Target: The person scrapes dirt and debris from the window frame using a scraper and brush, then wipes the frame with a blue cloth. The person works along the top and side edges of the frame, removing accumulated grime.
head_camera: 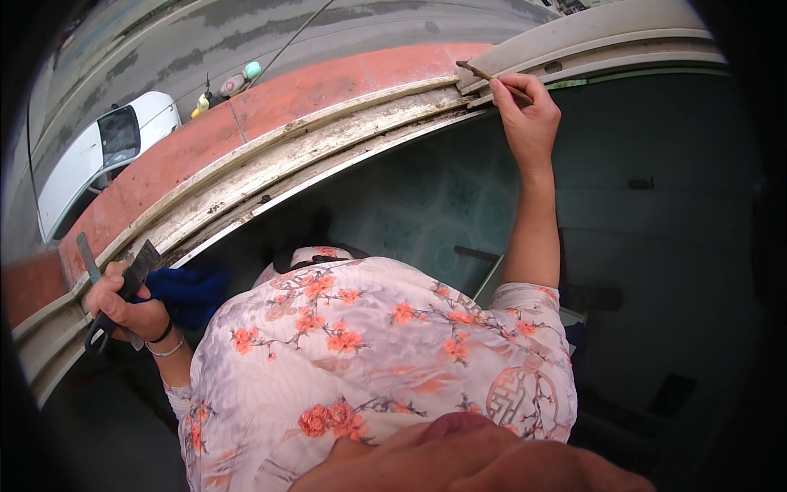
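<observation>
At the upper right, my right hand [530,117] pinches a thin brown stick-like tool [486,76] with a darker tip. The tip is by the end of a pale window frame [590,37], over the outer edge of the dirty window track [344,126]. My left hand [126,301], at the lower left beside the track, is closed around a scraper with a black handle and a dark flat blade [142,264]. The same hand also holds a narrow flat metal strip [88,258]. Dirt and flaking patches show along the track.
A red outer ledge [276,92] runs beyond the track. Past it are a street with a white car [104,154] and a parked two-wheeler [212,98]. A blue cloth [187,295] lies near my left hand. A dark glass pane [652,184] stands at the right.
</observation>
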